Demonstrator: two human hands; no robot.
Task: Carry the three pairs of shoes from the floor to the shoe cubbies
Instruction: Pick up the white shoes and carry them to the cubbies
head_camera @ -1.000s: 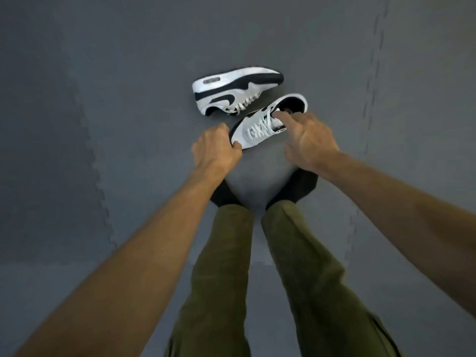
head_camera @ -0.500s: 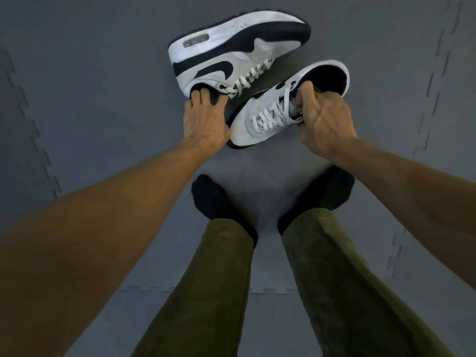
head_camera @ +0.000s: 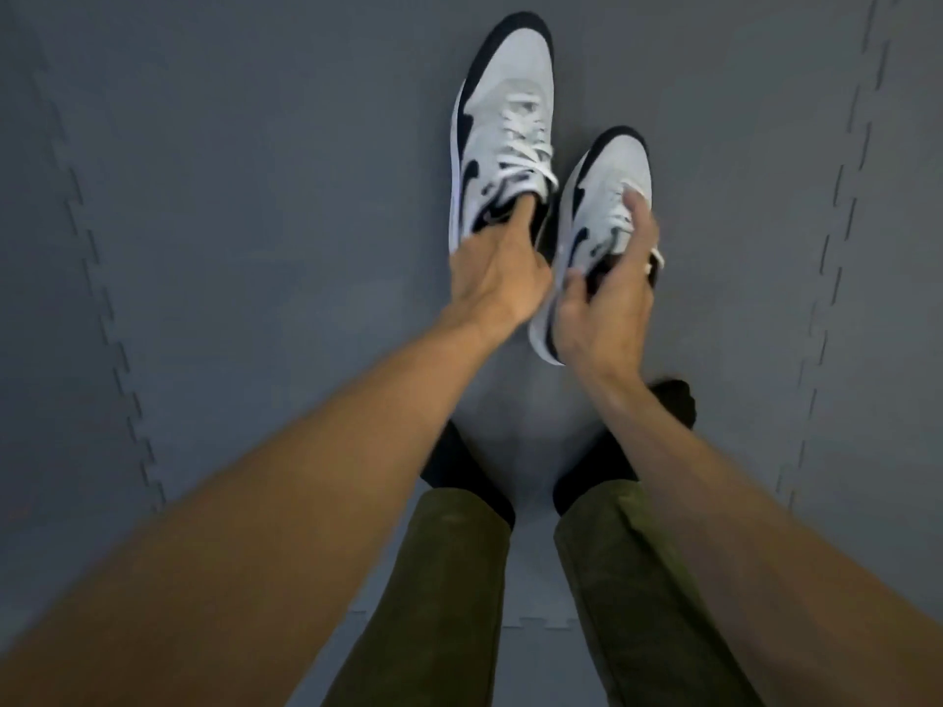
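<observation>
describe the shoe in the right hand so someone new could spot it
Over the grey foam floor, above the olive trousers, two white-and-black sneakers point away. The right sneaker is gripped at its collar by the right hand. It sits nearer the body than the left sneaker.

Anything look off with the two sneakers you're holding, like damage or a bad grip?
Nothing stands out. The left hand holds the left sneaker by its collar, the right hand holds the right sneaker the same way, toes pointing away. A lace end dangles beside the right hand; motion blur hides fine damage.
</observation>
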